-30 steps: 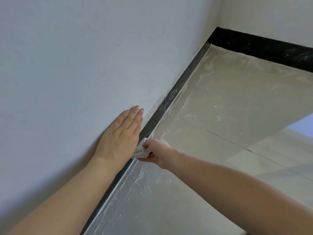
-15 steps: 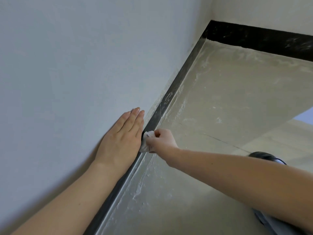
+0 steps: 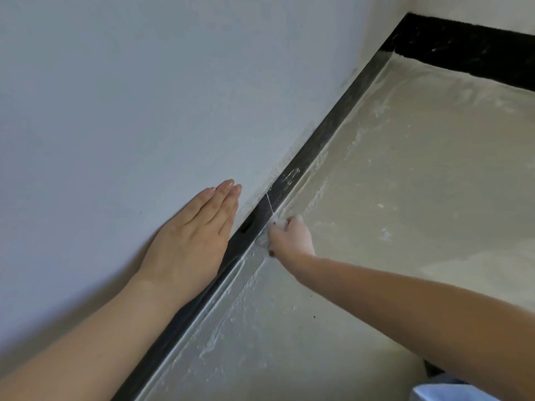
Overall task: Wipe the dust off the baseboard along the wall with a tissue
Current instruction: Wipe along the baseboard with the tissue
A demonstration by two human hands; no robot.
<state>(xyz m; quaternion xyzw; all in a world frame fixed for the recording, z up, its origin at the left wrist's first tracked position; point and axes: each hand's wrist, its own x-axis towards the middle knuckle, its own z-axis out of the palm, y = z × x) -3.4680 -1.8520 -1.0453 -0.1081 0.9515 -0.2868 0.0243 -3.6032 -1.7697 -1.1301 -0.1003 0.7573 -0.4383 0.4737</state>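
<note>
right hand (image 3: pixel 291 237) clutching crumpled white tissue (image 3: pixel 264 241) against glossy black baseboard (image 3: pixel 327 131), left hand (image 3: pixel 191 241) flat-fingered on pale wall (image 3: pixel 144 96): i'd press evenly cornerward.

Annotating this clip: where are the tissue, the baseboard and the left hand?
tissue (image 3: pixel 264 241), head view, its exposed crumpled edge.
baseboard (image 3: pixel 328 127), head view, black face partway to the corner.
left hand (image 3: pixel 189 235), head view, back of the hand.

tissue (image 3: pixel 263 241) mostly hidden behind R hand (image 3: pixel 291 238), blurred
</note>
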